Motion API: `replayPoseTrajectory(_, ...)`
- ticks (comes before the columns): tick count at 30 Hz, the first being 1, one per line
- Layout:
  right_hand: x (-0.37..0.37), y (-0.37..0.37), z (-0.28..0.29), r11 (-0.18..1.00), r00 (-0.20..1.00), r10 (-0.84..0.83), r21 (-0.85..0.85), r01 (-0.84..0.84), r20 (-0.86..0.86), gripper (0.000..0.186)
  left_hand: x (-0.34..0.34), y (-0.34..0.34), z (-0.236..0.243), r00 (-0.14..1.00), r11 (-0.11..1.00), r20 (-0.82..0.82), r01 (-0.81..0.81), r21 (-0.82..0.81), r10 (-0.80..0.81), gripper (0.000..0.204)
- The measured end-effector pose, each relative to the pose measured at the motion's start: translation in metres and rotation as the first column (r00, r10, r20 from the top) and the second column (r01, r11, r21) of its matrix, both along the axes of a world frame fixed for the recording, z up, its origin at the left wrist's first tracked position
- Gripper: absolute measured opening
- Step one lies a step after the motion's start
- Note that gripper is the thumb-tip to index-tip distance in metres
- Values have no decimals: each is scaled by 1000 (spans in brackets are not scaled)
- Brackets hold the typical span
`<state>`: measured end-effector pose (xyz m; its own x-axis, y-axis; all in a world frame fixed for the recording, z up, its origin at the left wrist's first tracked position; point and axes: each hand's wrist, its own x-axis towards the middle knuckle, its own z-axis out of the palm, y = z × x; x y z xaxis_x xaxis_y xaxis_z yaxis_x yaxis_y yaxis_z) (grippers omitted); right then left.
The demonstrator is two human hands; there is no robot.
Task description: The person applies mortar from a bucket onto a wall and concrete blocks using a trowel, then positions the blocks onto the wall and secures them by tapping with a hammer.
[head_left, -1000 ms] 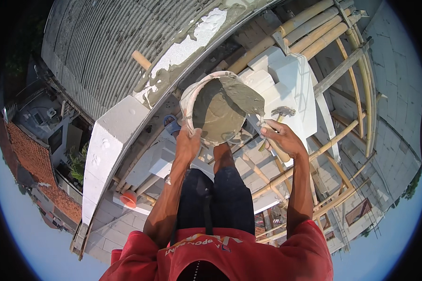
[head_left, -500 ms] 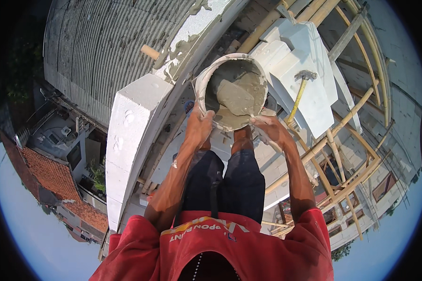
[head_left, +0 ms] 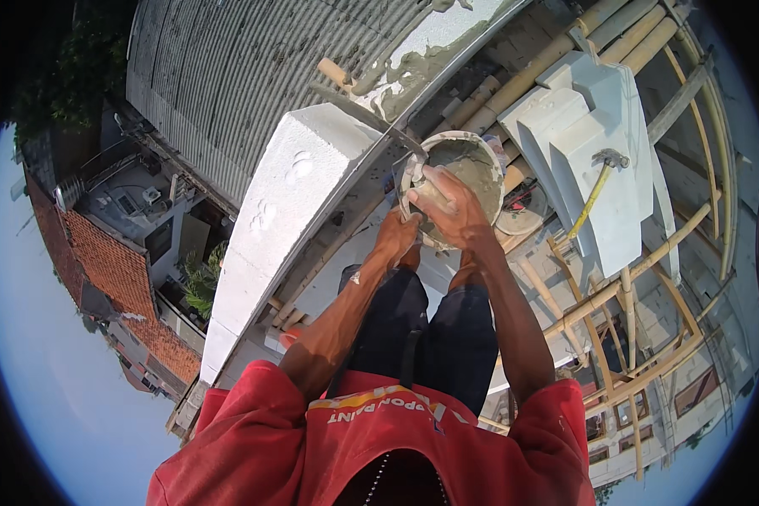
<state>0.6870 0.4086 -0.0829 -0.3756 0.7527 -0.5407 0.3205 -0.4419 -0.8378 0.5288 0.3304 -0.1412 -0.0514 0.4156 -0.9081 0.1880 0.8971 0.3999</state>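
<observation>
- A round bucket (head_left: 460,169), smeared grey and holding wet grey mortar, sits low in front of the person's legs, on the bamboo scaffold just beside the white block wall (head_left: 287,219); that puts the mix within reach of the course being laid
- The left hand (head_left: 396,240) is closed on the bucket's near rim from below and outside, which looks like a steadying hold so the bucket does not tip or slide on the poles
- The right hand (head_left: 447,202) lies over the near rim with fingers curled down into the mortar; whether it grips the rim, scoops mix or holds a tool I cannot tell, since the fingertips are buried in grey
- A long flat metal blade with a wooden handle (head_left: 358,101) lies across the top of the wall, its tip reaching toward the bucket's far rim; it seems parked there, close at hand
- Wet mortar (head_left: 413,72) is spread along the top of the wall farther on, beside the corrugated roof (head_left: 228,76)
- To the right, white blocks (head_left: 590,143) are stacked on the scaffold, with a yellow-handled hammer (head_left: 594,190) resting across them, kept where it cannot roll off
- Bamboo poles (head_left: 616,295) run under and around everything; the ground lies far below
</observation>
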Motion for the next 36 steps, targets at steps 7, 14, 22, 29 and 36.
replayPoseTrajectory(7,26,-64,3,820,989,98,554,-145,114,35,-20,-43,-11,997,998,31,-70,-4,70,27)
replayPoseTrajectory(14,-41,-21,-12,968,974,-188,194,163,122,43,-23,-64,-39,980,977,-50,-188,100,193,32)
replayPoseTrajectory(22,38,-68,41,995,975,13,97,-36,221,47,-3,-31,-15,993,993,26,-117,21,117,31)
replayPoseTrajectory(29,123,-109,56,932,936,41,-350,90,349,48,14,-20,-3,993,995,-79,-87,43,91,44)
replayPoseTrajectory(36,110,-91,-49,924,902,52,-364,119,428,45,36,-12,13,982,923,-60,191,335,-182,63)
